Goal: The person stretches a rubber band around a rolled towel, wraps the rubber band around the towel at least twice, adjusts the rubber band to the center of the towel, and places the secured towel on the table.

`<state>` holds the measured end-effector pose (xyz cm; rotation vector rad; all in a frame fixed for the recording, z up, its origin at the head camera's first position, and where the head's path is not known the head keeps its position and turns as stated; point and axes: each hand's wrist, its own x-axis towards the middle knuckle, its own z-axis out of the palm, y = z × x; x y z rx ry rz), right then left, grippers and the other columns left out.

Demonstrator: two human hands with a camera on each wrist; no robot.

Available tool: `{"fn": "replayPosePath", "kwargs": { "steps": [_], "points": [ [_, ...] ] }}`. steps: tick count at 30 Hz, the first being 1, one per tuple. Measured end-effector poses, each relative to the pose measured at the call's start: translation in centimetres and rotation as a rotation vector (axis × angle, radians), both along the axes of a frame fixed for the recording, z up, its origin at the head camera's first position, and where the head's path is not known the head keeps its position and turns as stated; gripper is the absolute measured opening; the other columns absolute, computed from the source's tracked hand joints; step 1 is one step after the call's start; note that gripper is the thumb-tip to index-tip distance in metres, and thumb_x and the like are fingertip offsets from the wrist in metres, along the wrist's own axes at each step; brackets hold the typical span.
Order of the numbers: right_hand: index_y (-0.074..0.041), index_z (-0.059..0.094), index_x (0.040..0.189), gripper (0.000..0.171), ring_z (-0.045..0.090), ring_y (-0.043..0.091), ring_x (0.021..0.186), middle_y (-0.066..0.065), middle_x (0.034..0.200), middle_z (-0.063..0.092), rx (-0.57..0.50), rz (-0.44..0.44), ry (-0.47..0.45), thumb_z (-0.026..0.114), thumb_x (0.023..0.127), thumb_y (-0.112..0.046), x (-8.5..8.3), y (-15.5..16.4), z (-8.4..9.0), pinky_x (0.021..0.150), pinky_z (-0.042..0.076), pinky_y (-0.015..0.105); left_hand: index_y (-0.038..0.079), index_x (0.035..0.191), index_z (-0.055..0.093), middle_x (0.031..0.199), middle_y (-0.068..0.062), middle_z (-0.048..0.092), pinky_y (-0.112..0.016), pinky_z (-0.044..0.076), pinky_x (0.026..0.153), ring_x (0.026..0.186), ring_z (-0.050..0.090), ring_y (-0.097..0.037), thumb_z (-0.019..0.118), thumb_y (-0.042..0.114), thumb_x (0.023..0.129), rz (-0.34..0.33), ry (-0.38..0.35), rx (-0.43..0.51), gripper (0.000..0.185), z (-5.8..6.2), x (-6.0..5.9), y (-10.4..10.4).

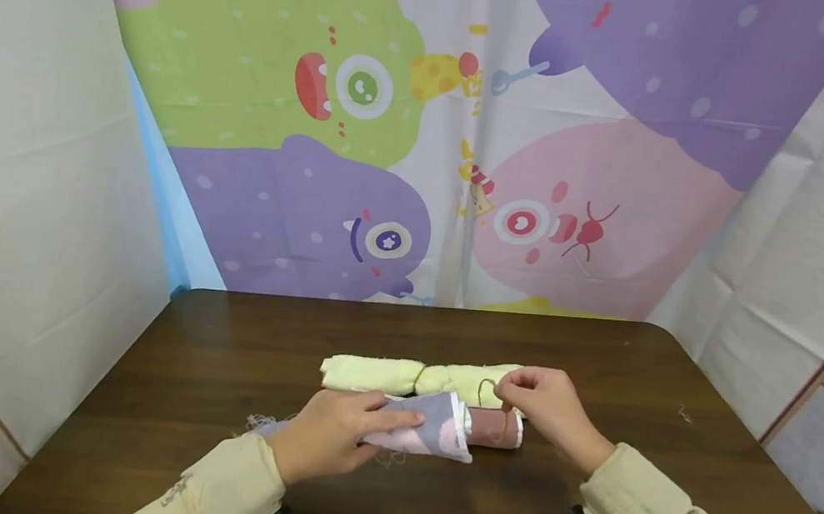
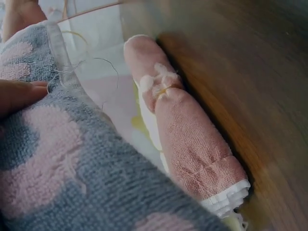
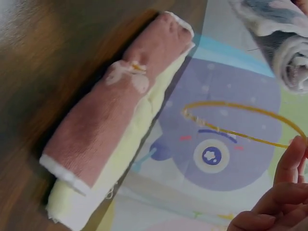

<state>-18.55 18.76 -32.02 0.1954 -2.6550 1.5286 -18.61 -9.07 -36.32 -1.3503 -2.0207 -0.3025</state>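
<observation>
My left hand [image 1: 329, 433] grips a rolled grey towel [image 1: 431, 431] with pink patches and a white hem, held up over the table. Its rolled end shows as a spiral in the right wrist view. Thumb and fingertips of my right hand [image 1: 547, 405] pinch a yellow-brown rubber band [image 3: 231, 103], which hangs as an open loop beside that end. Behind the grey towel lies a rolled dusty-pink towel [image 2: 192, 130], cinched by a band around its middle. Alongside it is a pale yellow rolled towel [image 1: 369, 374], likewise banded at the middle.
The dark wooden table [image 1: 261, 325] has its far edge against a hanging cloth [image 1: 450, 253] printed with cartoon monsters. White cloth walls [image 1: 41, 126] stand at both sides. Loose threads [image 1: 260, 423] trail by the left hand, and a bit of thread [image 1: 684, 413] lies at the right.
</observation>
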Motion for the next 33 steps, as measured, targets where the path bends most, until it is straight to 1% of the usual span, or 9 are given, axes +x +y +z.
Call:
{"fn": "replayPosePath", "kwargs": {
  "steps": [4, 8, 13, 19, 23, 25, 27, 31, 33],
  "points": [
    [0.003, 0.068, 0.078, 0.010, 0.054, 0.014, 0.069, -0.001, 0.060, 0.059, -0.033, 0.004, -0.013, 0.063, 0.080, -0.006, 0.4, -0.7, 0.2, 0.062, 0.042, 0.026, 0.020, 0.116, 0.070, 0.085, -0.001, 0.061, -0.026, 0.052, 0.055, 0.064, 0.061, -0.011, 0.087, 0.019, 0.062, 0.052, -0.003, -0.014, 0.056, 0.0, 0.1, 0.1],
    [0.004, 0.068, 0.078, 0.011, 0.054, 0.017, 0.068, 0.000, 0.061, 0.059, -0.063, 0.000, -0.013, 0.063, 0.080, -0.006, 0.6, -1.6, 0.2, 0.061, 0.041, 0.026, 0.018, 0.116, 0.070, 0.076, 0.000, 0.056, -0.023, 0.045, 0.046, 0.052, 0.050, -0.009, 0.088, 0.019, 0.061, 0.118, -0.006, -0.002, 0.058, -0.1, 0.1, 0.3],
    [0.004, 0.067, 0.077, 0.009, 0.054, 0.017, 0.068, 0.002, 0.062, 0.061, -0.115, -0.021, -0.016, 0.063, 0.078, -0.004, 0.9, -2.6, 0.0, 0.061, 0.042, 0.026, 0.017, 0.116, 0.069, 0.073, -0.001, 0.053, -0.022, 0.042, 0.043, 0.048, 0.045, -0.008, 0.086, 0.017, 0.061, 0.148, 0.005, 0.013, 0.058, -0.2, 0.2, 0.8],
    [0.003, 0.068, 0.077, 0.008, 0.057, 0.013, 0.068, 0.002, 0.066, 0.064, -0.154, -0.032, 0.007, 0.063, 0.078, -0.002, 0.9, -2.9, 0.3, 0.065, 0.046, 0.025, 0.021, 0.114, 0.070, 0.075, 0.000, 0.053, -0.022, 0.044, 0.044, 0.050, 0.051, -0.010, 0.088, 0.022, 0.060, 0.124, 0.069, 0.004, 0.057, -0.3, 0.3, 1.2],
    [0.003, 0.066, 0.078, 0.008, 0.049, 0.009, 0.055, 0.001, 0.064, 0.063, -0.162, -0.006, -0.001, 0.062, 0.081, -0.003, 0.7, -2.5, 0.5, 0.052, 0.040, 0.022, 0.024, 0.112, 0.070, 0.080, 0.000, 0.058, -0.024, 0.049, 0.049, 0.057, 0.059, -0.013, 0.087, 0.023, 0.064, 0.093, 0.116, -0.018, 0.051, -0.5, 0.2, 1.3],
    [0.003, 0.066, 0.079, 0.008, 0.044, 0.007, 0.051, 0.000, 0.063, 0.063, -0.141, 0.021, -0.013, 0.062, 0.081, -0.004, 0.6, -2.3, 0.5, 0.046, 0.032, 0.021, 0.026, 0.111, 0.070, 0.082, 0.000, 0.060, -0.026, 0.051, 0.051, 0.060, 0.061, -0.014, 0.086, 0.022, 0.066, 0.079, 0.139, -0.025, 0.048, -0.6, 0.1, 1.4],
    [0.003, 0.065, 0.080, 0.008, 0.045, 0.008, 0.050, 0.000, 0.062, 0.063, -0.106, 0.060, -0.008, 0.062, 0.080, -0.005, 0.6, -2.3, 0.4, 0.046, 0.032, 0.021, 0.027, 0.110, 0.070, 0.082, 0.000, 0.061, -0.026, 0.051, 0.051, 0.060, 0.062, -0.015, 0.085, 0.020, 0.067, 0.069, 0.157, -0.028, 0.045, -0.6, 0.1, 1.5],
    [0.001, 0.065, 0.076, 0.008, 0.053, 0.011, 0.059, -0.002, 0.059, 0.059, -0.007, 0.111, 0.056, 0.065, 0.080, -0.006, 0.5, -2.4, 0.3, 0.056, 0.039, 0.023, 0.029, 0.109, 0.070, 0.085, -0.001, 0.063, -0.028, 0.053, 0.054, 0.065, 0.064, -0.016, 0.080, 0.016, 0.072, 0.058, 0.177, -0.044, 0.040, -0.6, 0.1, 1.8],
    [-0.002, 0.065, 0.074, 0.007, 0.051, 0.011, 0.058, -0.003, 0.057, 0.057, 0.034, 0.118, 0.089, 0.065, 0.079, -0.006, 0.4, -2.5, 0.2, 0.058, 0.040, 0.024, 0.030, 0.110, 0.070, 0.089, -0.002, 0.065, -0.030, 0.054, 0.057, 0.068, 0.065, -0.017, 0.076, 0.017, 0.077, 0.058, 0.195, -0.058, 0.036, -0.7, 0.2, 1.9]
  ]
}}
